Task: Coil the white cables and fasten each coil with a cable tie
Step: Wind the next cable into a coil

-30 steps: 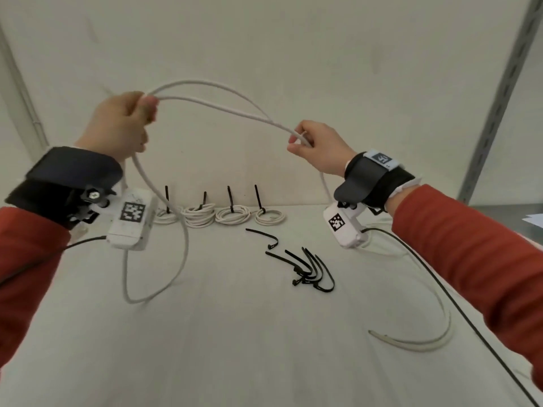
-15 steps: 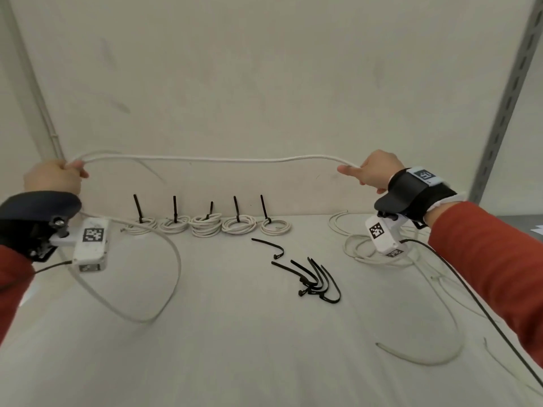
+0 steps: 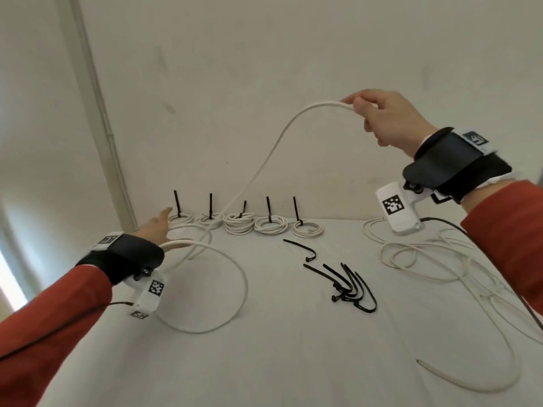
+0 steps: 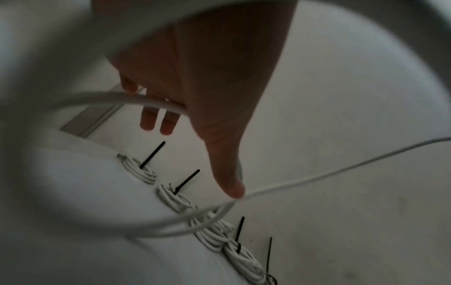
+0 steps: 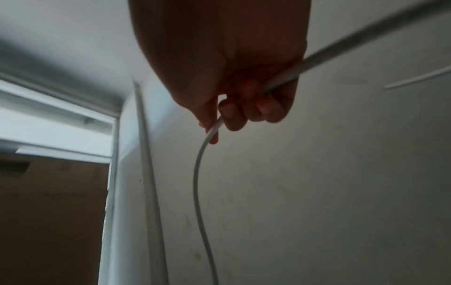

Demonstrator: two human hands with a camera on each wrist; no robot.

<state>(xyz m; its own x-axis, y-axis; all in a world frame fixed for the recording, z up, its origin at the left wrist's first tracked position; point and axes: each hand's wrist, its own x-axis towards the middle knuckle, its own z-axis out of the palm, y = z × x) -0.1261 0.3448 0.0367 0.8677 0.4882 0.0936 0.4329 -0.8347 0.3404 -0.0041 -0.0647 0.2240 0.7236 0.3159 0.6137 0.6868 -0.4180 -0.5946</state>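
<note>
Coiling is under way on the white cable (image 3: 264, 163), which has one loop lying in front of the row of tied coils (image 3: 239, 224). The right hand (image 3: 388, 118), raised to the right of the row, grasps the cable. The left hand (image 3: 155, 229), just before the row, has straight fingers, and the cable seems only draped across it. The next move is to bring the span down for another turn.

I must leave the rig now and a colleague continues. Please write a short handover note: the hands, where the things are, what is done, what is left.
Left hand: open, low near the back row; the cable runs across it.
Right hand: raised, grips the same cable.
Done: five tied coils in a row at the back of the table.
Left: coil this cable and tie it, then the loose cables at the right. Spare ties lie mid-table.
</note>
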